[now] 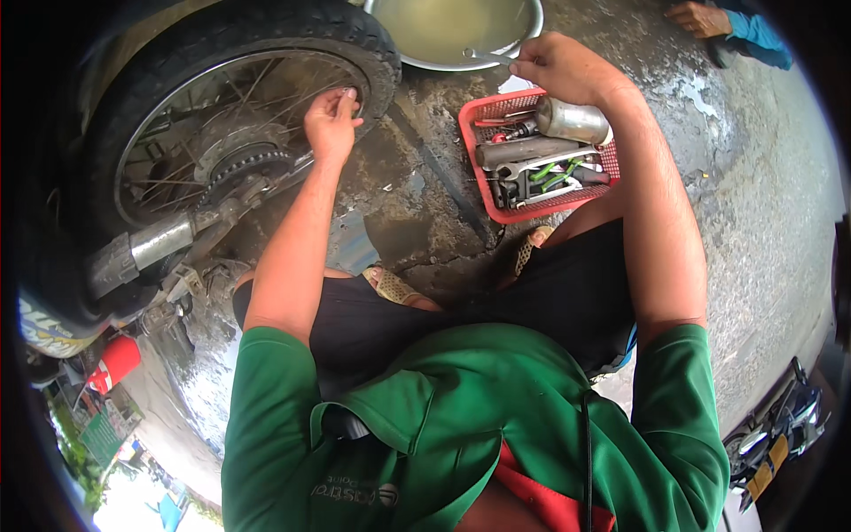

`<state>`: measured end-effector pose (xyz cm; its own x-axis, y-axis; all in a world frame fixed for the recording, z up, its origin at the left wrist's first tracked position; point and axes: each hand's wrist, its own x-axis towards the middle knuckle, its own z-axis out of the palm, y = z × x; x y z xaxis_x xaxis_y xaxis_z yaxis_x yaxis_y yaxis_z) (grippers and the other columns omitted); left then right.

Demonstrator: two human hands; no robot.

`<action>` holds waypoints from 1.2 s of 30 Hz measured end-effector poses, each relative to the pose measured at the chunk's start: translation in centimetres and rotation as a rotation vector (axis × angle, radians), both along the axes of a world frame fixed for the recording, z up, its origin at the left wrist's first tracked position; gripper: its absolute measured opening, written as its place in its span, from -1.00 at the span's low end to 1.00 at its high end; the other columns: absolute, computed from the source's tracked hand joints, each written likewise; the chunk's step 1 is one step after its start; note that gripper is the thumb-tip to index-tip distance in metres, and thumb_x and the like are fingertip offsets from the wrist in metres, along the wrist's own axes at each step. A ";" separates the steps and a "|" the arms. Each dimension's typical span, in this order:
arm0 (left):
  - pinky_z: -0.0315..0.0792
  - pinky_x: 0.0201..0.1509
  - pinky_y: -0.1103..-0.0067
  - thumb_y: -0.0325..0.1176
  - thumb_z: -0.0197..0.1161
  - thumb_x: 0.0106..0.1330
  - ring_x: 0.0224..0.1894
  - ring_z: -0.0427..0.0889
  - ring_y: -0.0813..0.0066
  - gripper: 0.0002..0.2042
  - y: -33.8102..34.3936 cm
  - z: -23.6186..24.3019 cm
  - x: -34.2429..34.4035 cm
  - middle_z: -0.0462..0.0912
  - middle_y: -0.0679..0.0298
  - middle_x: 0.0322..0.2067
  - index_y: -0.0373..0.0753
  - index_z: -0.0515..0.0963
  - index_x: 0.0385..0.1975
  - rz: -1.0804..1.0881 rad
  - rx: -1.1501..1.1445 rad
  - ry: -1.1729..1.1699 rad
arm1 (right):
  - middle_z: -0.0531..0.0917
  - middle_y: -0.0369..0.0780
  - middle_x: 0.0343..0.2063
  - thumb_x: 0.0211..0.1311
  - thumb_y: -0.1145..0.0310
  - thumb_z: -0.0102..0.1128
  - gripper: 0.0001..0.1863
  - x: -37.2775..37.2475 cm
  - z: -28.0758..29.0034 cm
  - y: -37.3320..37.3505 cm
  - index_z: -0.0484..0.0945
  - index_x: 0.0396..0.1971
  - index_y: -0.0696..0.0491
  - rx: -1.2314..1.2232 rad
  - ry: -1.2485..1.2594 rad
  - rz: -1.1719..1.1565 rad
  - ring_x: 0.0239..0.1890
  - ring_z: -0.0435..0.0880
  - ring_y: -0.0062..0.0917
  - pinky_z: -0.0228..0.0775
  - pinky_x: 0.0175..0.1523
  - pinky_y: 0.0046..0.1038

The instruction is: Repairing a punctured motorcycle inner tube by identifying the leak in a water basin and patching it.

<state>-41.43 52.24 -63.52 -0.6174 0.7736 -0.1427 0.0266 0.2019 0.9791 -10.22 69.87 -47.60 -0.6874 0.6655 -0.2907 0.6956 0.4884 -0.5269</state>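
Note:
A motorcycle wheel [382,62] with black tyre, spokes and a rear sprocket stands at the upper left. My left hand [331,129] is at the rim's right side, fingers pinched on a small thing I cannot make out. My right hand [565,69], above a red plastic basket [480,204], grips a silver wrench [487,56] held out toward the left. The basket holds a metal canister [567,121], a grey tube [514,152], wrenches, green-handled pliers [554,177] and several other tools.
A metal basin [452,27] of cloudy water sits at the top. Another person's hand [696,19] with a blue sleeve shows at upper right. A parked motorbike [784,417] is at lower right, a red cylindrical object [113,362] at lower left. The ground [753,248] is wet, stained concrete.

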 end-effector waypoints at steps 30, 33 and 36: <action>0.51 0.15 0.37 -0.20 0.25 0.37 -0.01 0.71 0.15 -0.58 -3.9 -6.9 5.2 0.71 0.03 -0.03 -0.28 0.54 0.15 -0.713 -0.695 0.475 | 0.75 -0.03 -0.21 0.20 0.23 0.12 -0.64 0.4 -3.8 1.6 0.71 -0.15 0.15 -0.167 -0.434 0.185 -0.15 0.73 -0.25 0.53 -0.02 -0.23; 0.53 0.09 0.38 -0.21 0.25 0.38 -0.06 0.73 0.20 -0.61 -3.5 -6.0 7.1 0.73 0.03 -0.09 -0.29 0.57 0.11 -0.762 -0.618 0.503 | 0.75 -0.06 -0.30 0.22 0.20 0.16 -0.65 1.6 -2.0 2.0 0.70 -0.18 0.16 -0.250 -0.457 0.144 -0.22 0.71 -0.39 0.50 -0.07 -0.30; 0.56 -0.01 0.42 -0.22 0.25 0.39 -0.15 0.75 0.29 -0.65 -1.4 -4.2 10.2 0.76 0.05 -0.18 -0.29 0.60 0.06 -0.836 -0.527 0.620 | 0.73 0.01 -0.12 0.32 0.06 0.24 -0.53 5.5 5.0 1.5 0.65 0.03 0.12 0.004 0.130 -0.051 0.00 0.71 -0.29 0.48 0.16 -0.34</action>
<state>-31.27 50.88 -67.75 -0.0199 0.9074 -0.4198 0.7881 0.2726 0.5519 -4.75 71.33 -42.56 -0.6844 0.7014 -0.1989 0.6458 0.4566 -0.6120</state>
